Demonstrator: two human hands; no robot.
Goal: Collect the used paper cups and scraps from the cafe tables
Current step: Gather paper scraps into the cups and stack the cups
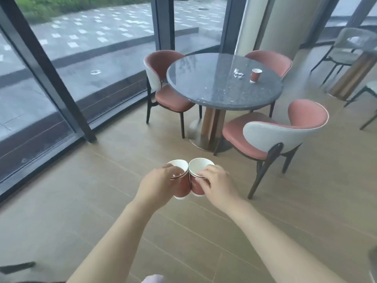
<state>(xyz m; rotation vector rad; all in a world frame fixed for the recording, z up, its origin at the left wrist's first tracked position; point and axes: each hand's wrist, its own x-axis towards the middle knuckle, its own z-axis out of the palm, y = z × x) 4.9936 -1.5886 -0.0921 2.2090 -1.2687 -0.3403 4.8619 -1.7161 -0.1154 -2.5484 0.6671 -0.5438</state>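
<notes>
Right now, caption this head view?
Left hand, right hand grip red paper cups; another red cup, white scraps on round grey table.

The left hand (161, 185) covers most of its red cup (180, 166); the right hand (219, 185) hides the near side of the other cup (199, 166). White scraps (237, 74) on the far round table (204, 78) are too small to identify. A blurred grey table (365, 43) is cut off at far right. A dark shape (17, 267) is cut off at near left.

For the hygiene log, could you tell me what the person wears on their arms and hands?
The left hand and right hand are ungloved; both forearms are bare, no sleeve in view, and no watch, bracelet or ring shows.
</notes>
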